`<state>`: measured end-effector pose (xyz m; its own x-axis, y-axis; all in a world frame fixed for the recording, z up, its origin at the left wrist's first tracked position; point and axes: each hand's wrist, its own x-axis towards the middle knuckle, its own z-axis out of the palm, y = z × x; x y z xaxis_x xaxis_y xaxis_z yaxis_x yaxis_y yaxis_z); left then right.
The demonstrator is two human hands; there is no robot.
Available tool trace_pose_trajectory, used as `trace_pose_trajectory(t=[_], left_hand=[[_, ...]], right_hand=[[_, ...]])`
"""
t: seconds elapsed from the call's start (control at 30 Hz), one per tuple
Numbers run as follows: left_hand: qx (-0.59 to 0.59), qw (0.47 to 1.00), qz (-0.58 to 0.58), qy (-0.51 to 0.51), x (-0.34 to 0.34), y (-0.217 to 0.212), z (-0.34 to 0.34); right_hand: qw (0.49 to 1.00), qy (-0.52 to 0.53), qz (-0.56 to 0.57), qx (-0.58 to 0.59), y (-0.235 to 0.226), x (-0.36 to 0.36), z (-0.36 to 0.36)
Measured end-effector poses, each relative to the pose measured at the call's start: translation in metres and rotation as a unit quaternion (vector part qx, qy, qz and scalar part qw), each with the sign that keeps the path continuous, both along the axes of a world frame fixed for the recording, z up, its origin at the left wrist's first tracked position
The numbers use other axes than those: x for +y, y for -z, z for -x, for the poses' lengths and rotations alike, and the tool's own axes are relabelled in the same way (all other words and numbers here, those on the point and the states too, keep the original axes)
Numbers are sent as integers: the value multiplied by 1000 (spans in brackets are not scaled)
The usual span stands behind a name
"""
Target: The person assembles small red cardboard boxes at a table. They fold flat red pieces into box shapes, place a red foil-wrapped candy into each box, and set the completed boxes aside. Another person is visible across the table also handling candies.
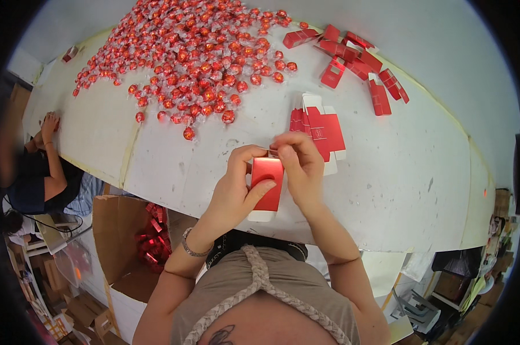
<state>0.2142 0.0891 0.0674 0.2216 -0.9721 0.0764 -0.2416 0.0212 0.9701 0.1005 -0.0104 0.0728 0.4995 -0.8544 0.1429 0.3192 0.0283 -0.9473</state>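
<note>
Head view, hands (pixel 271 172) raised, pinching red box (pixel 267 184)

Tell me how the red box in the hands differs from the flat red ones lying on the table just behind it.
The red box is folded up into a solid shape, while the flat stack lies unfolded with white flaps showing. The red box is held off the table between the left hand and right hand; the flat stack rests on the white table, untouched. The red box stands roughly upright; the flat stack lies level. Both are glossy red cardboard.
</note>
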Motion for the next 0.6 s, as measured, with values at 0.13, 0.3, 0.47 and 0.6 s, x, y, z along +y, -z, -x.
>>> trace_pose_trajectory(t=[0.13,0.3,0.47,0.6], left_hand=[[37,997,42,-47,5,1,5],[72,996,35,-47,9,-2,6],[67,994,78,-26,9,11,3],[117,991,66,-16,11,15,8]], right_hand=[[988,-78,24,129,-13,-13,10],[980,-129,38,144,-23,-16,16],[976,-176,38,119,-23,-1,31],[959,-240,46,141,-13,-19,53]])
